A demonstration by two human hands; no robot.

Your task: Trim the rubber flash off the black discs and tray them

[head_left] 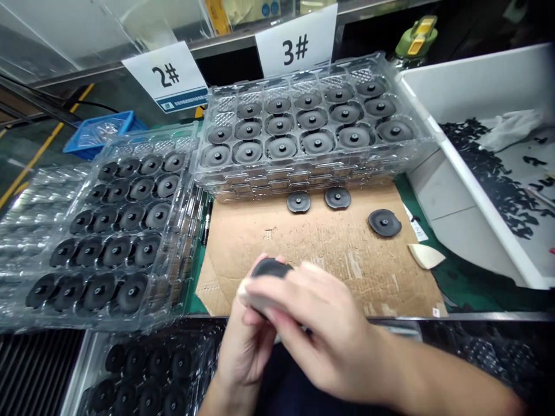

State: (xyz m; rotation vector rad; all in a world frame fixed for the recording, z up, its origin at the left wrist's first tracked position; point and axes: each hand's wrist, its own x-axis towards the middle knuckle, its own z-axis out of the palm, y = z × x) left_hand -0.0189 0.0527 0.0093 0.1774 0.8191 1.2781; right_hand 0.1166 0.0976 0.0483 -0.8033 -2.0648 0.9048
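the left hand (245,341) and right hand (323,329) are together over the near edge of a cardboard sheet (329,260), both closed around a dark round disc (271,268). the left hand supports it from below, while the right fingers (303,289) wrap over it. the disc is tilted and largely hidden, and blur at its lower edge leaves its underside unclear.

three matching discs lie apart on the cardboard: two just below the stacked clear plastic trays (303,176), and one further right (384,222). the cardboard probably serves as a soft working surface on the counter. a pale wedge-shaped scrap (426,256) rests at its right edge.

the dark discs sit singly in moulded pockets, apparently to keep them separated and easy to count. a second tray stack (177,277) lies left of the cardboard, and another filled tray (143,370) sits nearer the person. the "2#" sign (163,75) and "3#" sign (296,40) stand beyond them, likely marking stations or lots. to the right, a white bin (433,196) holds a heap of black strips (489,167) and a crumpled white cloth (511,130). a blue crate (99,133) lies at far left.
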